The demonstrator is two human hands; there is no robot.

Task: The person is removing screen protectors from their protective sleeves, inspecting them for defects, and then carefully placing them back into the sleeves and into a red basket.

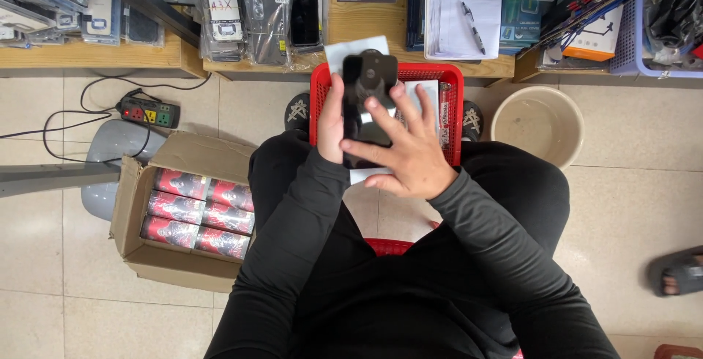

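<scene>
A black phone case [367,84] stands upright over a red plastic basket [316,88]. My left hand [332,123] grips its left edge from behind. My right hand [410,145] lies across the case's front with fingers spread, the index fingertip pressing near its middle. A white sheet [351,49] shows behind the top of the case. Both arms wear black sleeves. Inside the basket, packets are mostly hidden by my hands.
An open cardboard box [139,205] of red packets sits on the floor at the left, next to a grey stool base [110,146] and a power strip [150,112]. A beige bucket [538,121] stands at the right. Wooden shelves [95,55] hold packaged goods. Another person's sandalled foot [677,271] is far right.
</scene>
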